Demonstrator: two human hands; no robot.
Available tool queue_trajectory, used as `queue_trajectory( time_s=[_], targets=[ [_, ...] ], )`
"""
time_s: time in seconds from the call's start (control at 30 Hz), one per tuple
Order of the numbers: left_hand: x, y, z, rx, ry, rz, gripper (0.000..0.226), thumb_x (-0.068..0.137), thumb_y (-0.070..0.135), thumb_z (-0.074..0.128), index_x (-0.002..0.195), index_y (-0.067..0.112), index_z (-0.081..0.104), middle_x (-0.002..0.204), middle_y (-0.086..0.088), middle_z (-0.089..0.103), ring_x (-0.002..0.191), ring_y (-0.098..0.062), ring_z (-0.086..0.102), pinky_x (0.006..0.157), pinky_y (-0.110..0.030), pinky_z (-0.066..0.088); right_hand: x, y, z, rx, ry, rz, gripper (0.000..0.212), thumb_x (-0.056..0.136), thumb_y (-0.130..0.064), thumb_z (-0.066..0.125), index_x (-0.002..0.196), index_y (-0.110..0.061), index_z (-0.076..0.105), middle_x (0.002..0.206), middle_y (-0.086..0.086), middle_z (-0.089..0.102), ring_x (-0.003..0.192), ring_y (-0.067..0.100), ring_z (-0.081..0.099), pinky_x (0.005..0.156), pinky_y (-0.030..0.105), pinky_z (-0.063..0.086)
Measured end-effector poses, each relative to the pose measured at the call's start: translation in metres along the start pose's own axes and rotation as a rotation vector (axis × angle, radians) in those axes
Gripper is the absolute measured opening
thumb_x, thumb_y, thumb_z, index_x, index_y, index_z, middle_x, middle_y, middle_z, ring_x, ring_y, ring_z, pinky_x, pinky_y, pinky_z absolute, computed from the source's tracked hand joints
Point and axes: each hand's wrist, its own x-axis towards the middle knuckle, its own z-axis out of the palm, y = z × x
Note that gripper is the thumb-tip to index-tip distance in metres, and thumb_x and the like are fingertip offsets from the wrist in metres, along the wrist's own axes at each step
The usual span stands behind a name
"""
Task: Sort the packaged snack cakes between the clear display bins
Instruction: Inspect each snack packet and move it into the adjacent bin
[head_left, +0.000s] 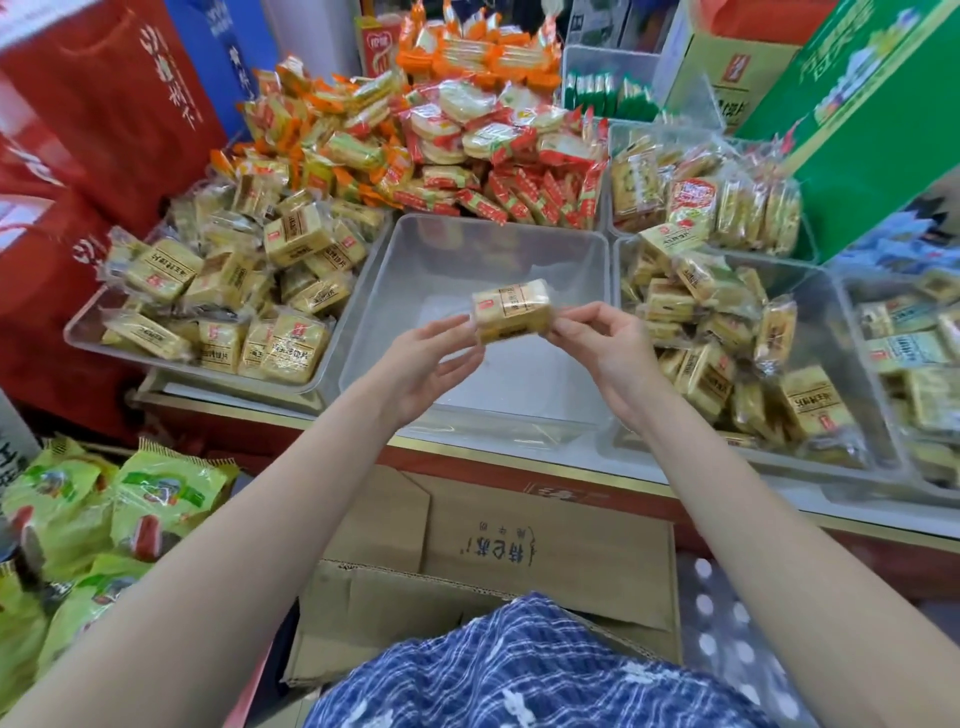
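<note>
Above the empty middle bin (415, 249), from left to right: the left bin (83, 332) is full of yellow packs, the left hand (431, 358) and the right hand (602, 338) each pinch one end of a snack cake pack (511, 309), and the right bin (831, 322) is also full. The step looks like checking the pack; next it must be lowered into the proper bin.

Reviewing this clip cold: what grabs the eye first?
One snack cake packet held up at centre, pinched at its ends by the left hand and right hand, above the empty clear bin. Full bins of similar yellow packets flank it, with orange and red packs heaped behind.
</note>
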Motion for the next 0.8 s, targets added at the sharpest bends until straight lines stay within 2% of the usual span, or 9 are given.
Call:
queue_trajectory(
  time_s=[0.1, 0.2, 0.27, 0.37, 0.57, 0.67, 0.8],
  targets=[
    [0.000, 0.002, 0.000, 0.095, 0.053, 0.018, 0.014, 0.088, -0.005, 0.058, 0.098, 0.005, 0.059, 0.094, -0.012, 0.065, 0.082, -0.015, 0.064, 0.078, -0.020, 0.056, -0.002, -0.004, -0.007, 0.032, -0.065, 0.017, 0.015, 0.087, 0.010, 0.056, 0.078, -0.002, 0.058, 0.087, 0.005, 0.070, 0.084, 0.018, 0.070, 0.088, 0.030, 0.055],
    [0.001, 0.002, 0.002, 0.168, 0.080, 0.042, 0.009, 0.088, -0.005, 0.058, 0.090, 0.003, 0.060, 0.091, -0.012, 0.065, 0.080, -0.015, 0.064, 0.076, -0.018, 0.056, -0.004, -0.005, -0.009, 0.059, -0.090, 0.045, 0.004, 0.084, -0.001, 0.062, 0.083, -0.003, 0.059, 0.089, 0.007, 0.070, 0.087, 0.020, 0.070, 0.088, 0.030, 0.055],
    [0.003, 0.003, 0.002, 0.203, 0.107, 0.075, 0.008, 0.088, -0.006, 0.058, 0.087, 0.002, 0.060, 0.091, -0.013, 0.064, 0.078, -0.016, 0.063, 0.070, -0.017, 0.057, -0.002, -0.005, -0.008, 0.109, -0.077, 0.095, 0.013, 0.083, -0.012, 0.065, 0.092, -0.004, 0.060, 0.089, 0.009, 0.070, 0.084, 0.021, 0.070, 0.081, 0.028, 0.056],
    [0.005, 0.004, 0.002, 0.258, 0.113, 0.122, 0.013, 0.090, -0.007, 0.055, 0.081, 0.002, 0.056, 0.088, -0.012, 0.063, 0.076, -0.017, 0.062, 0.068, -0.018, 0.057, 0.000, -0.003, -0.009, 0.022, -0.052, 0.143, 0.013, 0.088, -0.007, 0.062, 0.101, -0.003, 0.061, 0.086, 0.009, 0.071, 0.077, 0.019, 0.071, 0.072, 0.022, 0.056],
    [0.008, 0.000, 0.001, 0.365, 0.133, 0.224, 0.018, 0.091, -0.008, 0.052, 0.079, 0.005, 0.052, 0.079, -0.009, 0.060, 0.070, -0.016, 0.058, 0.072, -0.020, 0.056, 0.002, -0.006, -0.011, -0.089, -0.048, 0.237, 0.019, 0.083, -0.006, 0.069, 0.100, 0.000, 0.062, 0.089, 0.012, 0.068, 0.072, 0.018, 0.070, 0.066, 0.024, 0.057],
    [0.010, -0.003, -0.001, 0.374, 0.145, 0.244, 0.018, 0.091, -0.006, 0.053, 0.078, 0.007, 0.053, 0.085, -0.011, 0.062, 0.075, -0.016, 0.060, 0.074, -0.020, 0.056, 0.001, -0.006, -0.011, -0.106, -0.122, 0.263, 0.011, 0.082, -0.003, 0.068, 0.090, -0.001, 0.060, 0.082, 0.011, 0.067, 0.069, 0.018, 0.068, 0.067, 0.025, 0.057],
    [0.011, -0.006, -0.006, 0.377, 0.135, 0.223, 0.016, 0.093, -0.004, 0.052, 0.080, 0.006, 0.051, 0.084, -0.011, 0.061, 0.077, -0.016, 0.063, 0.077, -0.025, 0.057, 0.001, -0.003, -0.008, -0.225, -0.068, 0.149, 0.017, 0.083, 0.001, 0.066, 0.076, -0.006, 0.053, 0.076, 0.012, 0.068, 0.066, 0.021, 0.067, 0.061, 0.022, 0.054]
  ],
)
